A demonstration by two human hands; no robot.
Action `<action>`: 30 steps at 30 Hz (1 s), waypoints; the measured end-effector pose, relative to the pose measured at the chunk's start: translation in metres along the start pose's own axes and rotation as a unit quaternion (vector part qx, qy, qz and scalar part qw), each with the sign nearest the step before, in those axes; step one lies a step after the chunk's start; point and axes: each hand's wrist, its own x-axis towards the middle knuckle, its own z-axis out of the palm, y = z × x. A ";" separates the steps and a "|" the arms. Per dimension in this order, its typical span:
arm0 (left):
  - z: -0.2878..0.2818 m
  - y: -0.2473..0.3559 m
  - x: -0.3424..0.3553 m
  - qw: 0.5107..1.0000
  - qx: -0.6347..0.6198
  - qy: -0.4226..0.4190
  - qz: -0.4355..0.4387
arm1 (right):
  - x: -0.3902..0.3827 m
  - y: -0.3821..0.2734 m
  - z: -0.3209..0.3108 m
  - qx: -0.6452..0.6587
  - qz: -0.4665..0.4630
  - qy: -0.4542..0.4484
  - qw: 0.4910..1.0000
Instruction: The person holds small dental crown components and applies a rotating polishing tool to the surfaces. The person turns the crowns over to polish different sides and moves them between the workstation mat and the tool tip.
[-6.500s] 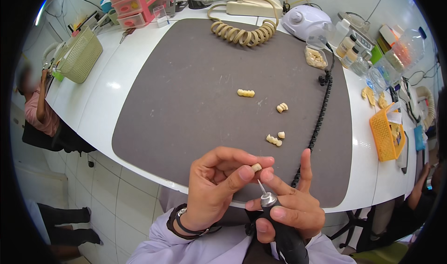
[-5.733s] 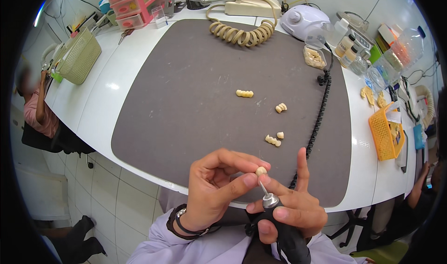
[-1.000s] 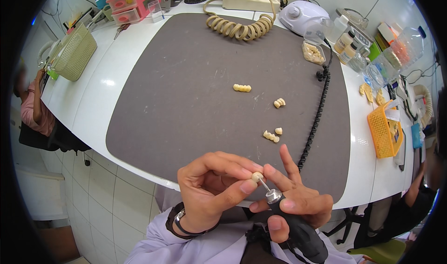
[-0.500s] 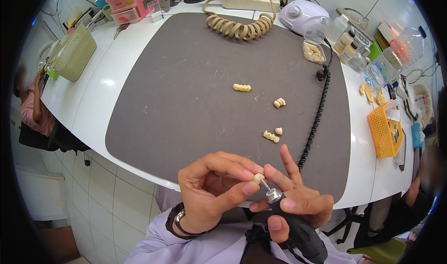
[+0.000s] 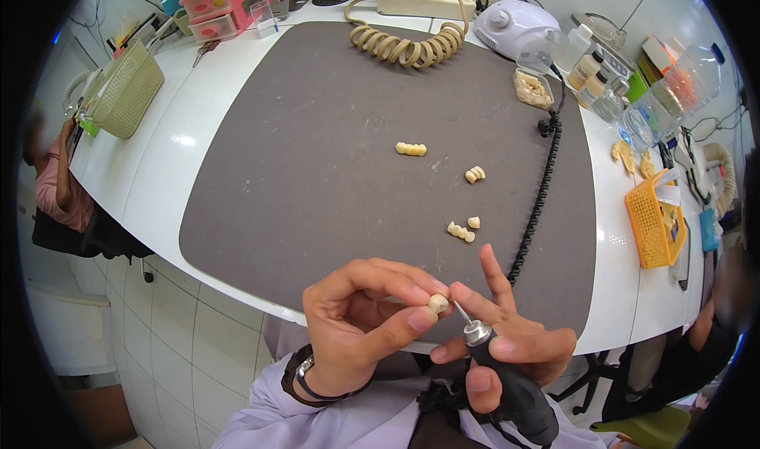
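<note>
Near the bottom centre, my left hand (image 5: 360, 330) pinches a small cream tooth-shaped piece (image 5: 438, 303) between thumb and fingers. My right hand (image 5: 522, 334) grips a black rotary handpiece (image 5: 514, 401) with a silver collar and thin bit (image 5: 463, 316). The bit's tip is just right of the piece, apparently apart from it; one right finger stands raised. Beyond my hands, on a grey mat (image 5: 317, 148), lie a yellowish row of joined teeth (image 5: 411, 150), a short cluster (image 5: 475, 175), another row (image 5: 461, 232) and a single piece (image 5: 474, 222).
A black coiled cord (image 5: 538, 199) runs along the right; a beige coiled hose (image 5: 408, 51) lies behind. Around the mat stand a white machine (image 5: 507, 29), bottles (image 5: 586, 70), an orange basket (image 5: 649, 227) and a green basket (image 5: 127, 93). People (image 5: 63, 180) sit at both sides.
In the last half second my right hand and handpiece shifted right, taking the bit away from the piece, which looks slightly turned. Since the oldest frame both hands have moved slightly.
</note>
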 end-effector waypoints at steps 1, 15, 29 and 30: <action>0.000 0.000 0.000 1.000 -0.002 0.000 -0.001 | 0.000 0.001 -0.001 0.003 -0.004 0.003 1.000; 0.001 0.001 0.000 1.000 0.001 -0.002 -0.019 | 0.004 0.000 0.001 -0.031 -0.020 -0.011 0.999; 0.000 0.001 0.000 1.000 -0.004 -0.004 -0.013 | 0.004 0.000 0.000 -0.020 -0.020 -0.025 0.999; 0.000 0.000 0.000 1.000 -0.005 -0.004 -0.014 | 0.004 0.000 0.000 -0.019 -0.020 -0.024 0.999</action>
